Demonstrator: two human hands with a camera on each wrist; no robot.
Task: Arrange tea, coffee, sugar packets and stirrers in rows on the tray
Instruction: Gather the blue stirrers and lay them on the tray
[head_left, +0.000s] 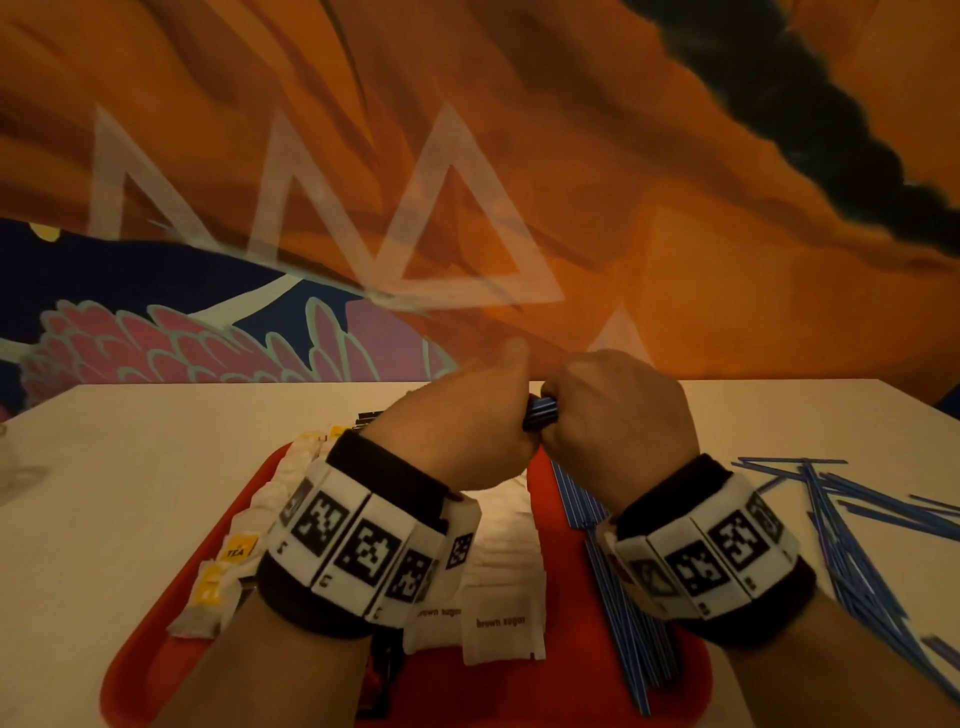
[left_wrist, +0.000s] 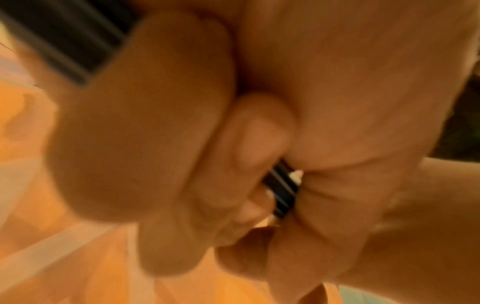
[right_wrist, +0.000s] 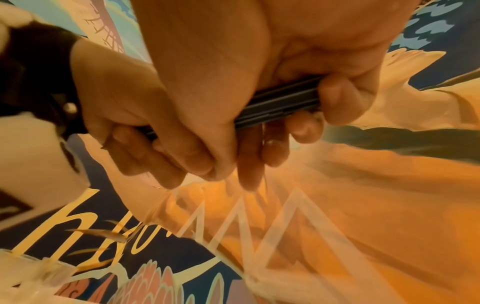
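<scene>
a bundle of blue stirrers (head_left: 540, 412) is held up above the far end of the red tray (head_left: 156, 670), gripped from both ends by the two hands, which are pressed close together. the left hand (head_left: 462, 415) has its fingers curled round its end of the bundle, thumb raised at the top; the right hand (head_left: 618, 410) is closed round the other end, knuckles up. in the right wrist view the dark stirrers (right_wrist: 280, 102) run across under the curled fingers (right_wrist: 337, 96) of the right hand, with the left hand (right_wrist: 124, 115) gripping further along. the left wrist view is blurred, but a short stretch of the bundle (left_wrist: 283, 189) shows between the closed fingers.

on the tray beneath the wrists, a row of stirrers already laid (head_left: 623, 613) runs along the right side, lengthwise. just left of it lies a row of overlapping white brown sugar packets (head_left: 501, 623). along the tray's left side lies a row of tea bags (head_left: 239, 551) with yellow tags. a dark row between the tea and the sugar is mostly hidden by the left wrist, and i cannot tell what it is.

on the pale table (head_left: 104, 467) to the right of the tray, loose stirrers (head_left: 852, 519) lie scattered in a crossed heap. both wrists wear bands with black-and-white markers (head_left: 363, 545). a painted orange wall (head_left: 675, 208) rises behind the table.
</scene>
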